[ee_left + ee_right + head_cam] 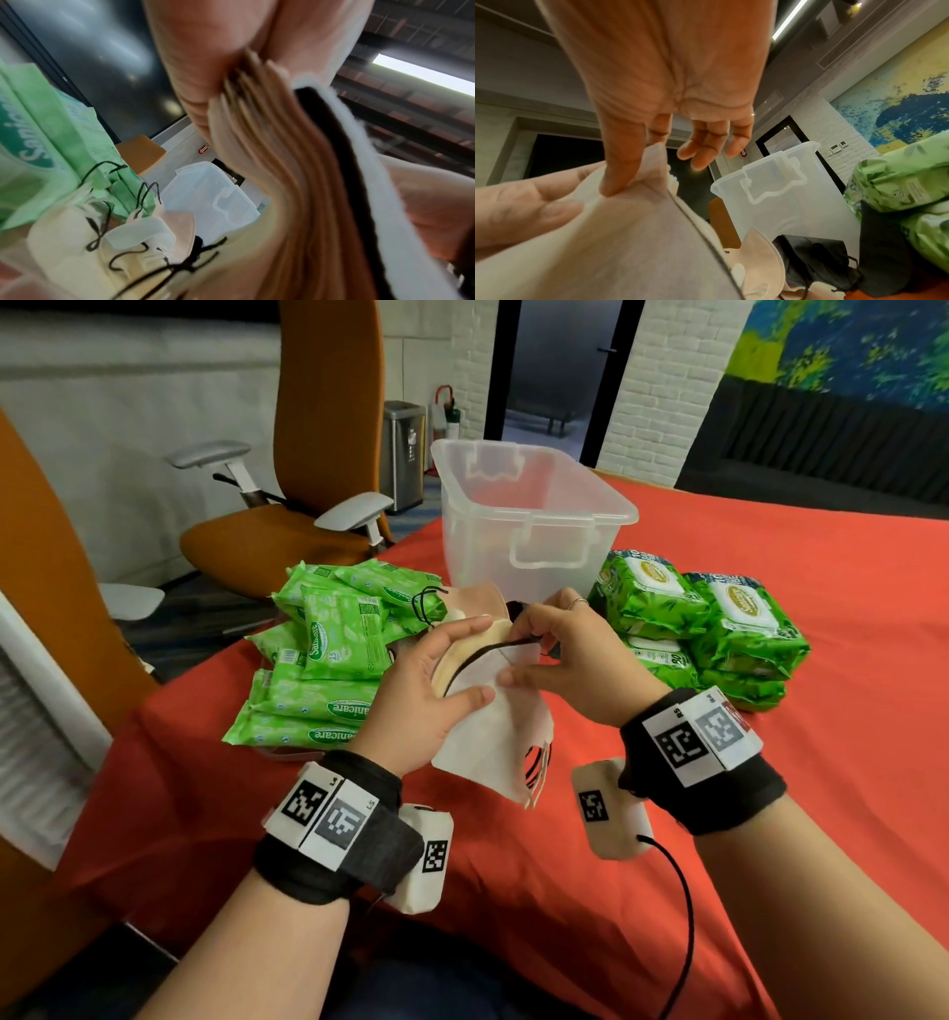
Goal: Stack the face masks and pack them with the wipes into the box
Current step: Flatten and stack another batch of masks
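Masks [493, 711], frame centre: soft, light, floppy; best gripped at folded edges. Left hand [431, 690] clasped the stack; right hand [560, 649] pinched the top mask.

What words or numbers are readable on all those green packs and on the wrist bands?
"Sanicare": on the upright green wipe pack in the left pile, with a "15" below it.
"anicare", upside down: on the flat packs at the front of that pile.
"20": on the side of a big wipe pack on the right.
"L5": on the left wrist band tag.
Oval labels on the right packs, small print and the wall signs: too blurred to read.
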### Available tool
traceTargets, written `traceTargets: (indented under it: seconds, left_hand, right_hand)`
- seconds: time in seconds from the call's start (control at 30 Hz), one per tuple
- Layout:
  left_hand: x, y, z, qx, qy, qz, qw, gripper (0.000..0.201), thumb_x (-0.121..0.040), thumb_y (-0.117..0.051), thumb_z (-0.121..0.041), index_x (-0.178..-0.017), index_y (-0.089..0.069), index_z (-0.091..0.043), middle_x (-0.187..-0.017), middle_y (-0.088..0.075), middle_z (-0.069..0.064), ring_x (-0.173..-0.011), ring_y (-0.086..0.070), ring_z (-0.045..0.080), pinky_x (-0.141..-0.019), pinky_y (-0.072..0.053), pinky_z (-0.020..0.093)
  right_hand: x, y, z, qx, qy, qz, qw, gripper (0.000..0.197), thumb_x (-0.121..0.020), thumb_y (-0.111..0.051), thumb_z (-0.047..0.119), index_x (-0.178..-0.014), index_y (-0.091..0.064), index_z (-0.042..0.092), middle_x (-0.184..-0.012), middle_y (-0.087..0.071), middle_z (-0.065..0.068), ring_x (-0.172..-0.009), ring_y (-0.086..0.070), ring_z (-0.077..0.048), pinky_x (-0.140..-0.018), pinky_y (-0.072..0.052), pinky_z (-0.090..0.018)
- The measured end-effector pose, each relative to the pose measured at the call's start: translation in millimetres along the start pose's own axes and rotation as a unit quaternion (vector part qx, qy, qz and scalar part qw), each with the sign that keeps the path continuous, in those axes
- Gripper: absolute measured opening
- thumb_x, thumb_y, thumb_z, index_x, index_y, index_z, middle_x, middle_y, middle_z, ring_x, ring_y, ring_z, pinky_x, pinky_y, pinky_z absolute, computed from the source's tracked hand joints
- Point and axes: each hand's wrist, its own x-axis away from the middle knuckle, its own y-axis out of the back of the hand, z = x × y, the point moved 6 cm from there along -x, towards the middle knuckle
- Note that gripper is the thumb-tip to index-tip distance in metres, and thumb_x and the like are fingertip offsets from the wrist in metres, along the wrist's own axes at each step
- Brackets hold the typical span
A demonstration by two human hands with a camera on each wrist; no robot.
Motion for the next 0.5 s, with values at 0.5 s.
traceTargets:
  seconds: [0.5]
  left_hand:
    - [7,-9,9,0.072,0.054,0.043,0.995,0.056,-0.066,-0.048,-0.003,-0.116,-0.048,-0.026,-0.111,-0.059,-0.014,-0.098,-0.056,-0.008,-0.088,-0.043,0.012]
  right_hand:
    - [-5,-17,-9,-0.231,-0.102,-0.003,0.968,0.028,-0.074,-0.075,0.01,-0.08,-0.056,-0.009,-0.07,-0.052,-0.014,-0.064,-0.044,-0.02,-0.061,-0.036,-0.032]
